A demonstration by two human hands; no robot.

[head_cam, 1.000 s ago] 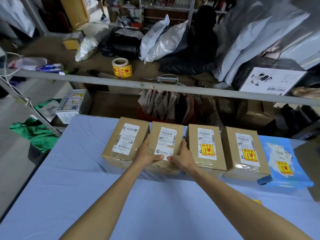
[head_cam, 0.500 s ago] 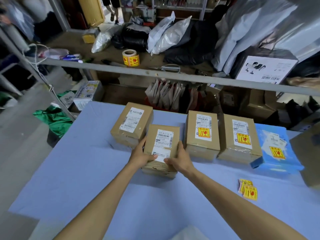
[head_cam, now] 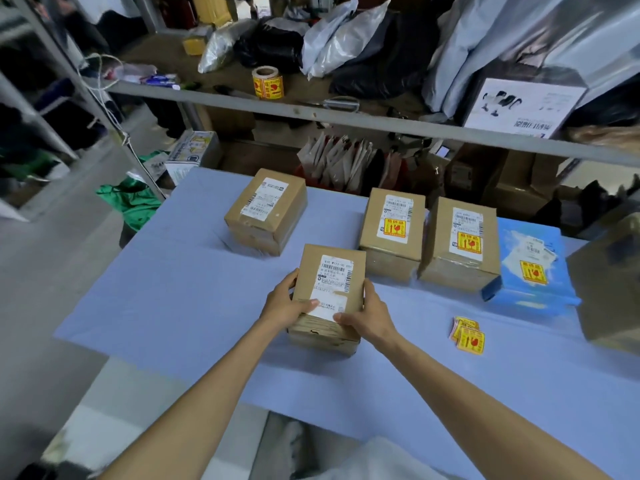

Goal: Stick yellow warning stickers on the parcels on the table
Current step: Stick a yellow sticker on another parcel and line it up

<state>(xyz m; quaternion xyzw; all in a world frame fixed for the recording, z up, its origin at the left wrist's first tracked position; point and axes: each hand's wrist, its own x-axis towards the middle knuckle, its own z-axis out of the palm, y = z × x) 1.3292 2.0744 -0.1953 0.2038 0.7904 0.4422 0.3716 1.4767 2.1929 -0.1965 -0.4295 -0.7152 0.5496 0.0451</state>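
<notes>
Cardboard parcel [head_cam: 330, 292] between both hands.

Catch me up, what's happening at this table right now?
A person grips one cardboard parcel near the front of the blue table, left hand and right hand on its sides. It has no yellow warning sticker, nor does the far-left box. Two brown boxes and the blue parcel to the right are already stickered. Loose stickers lie by the right hand.
</notes>
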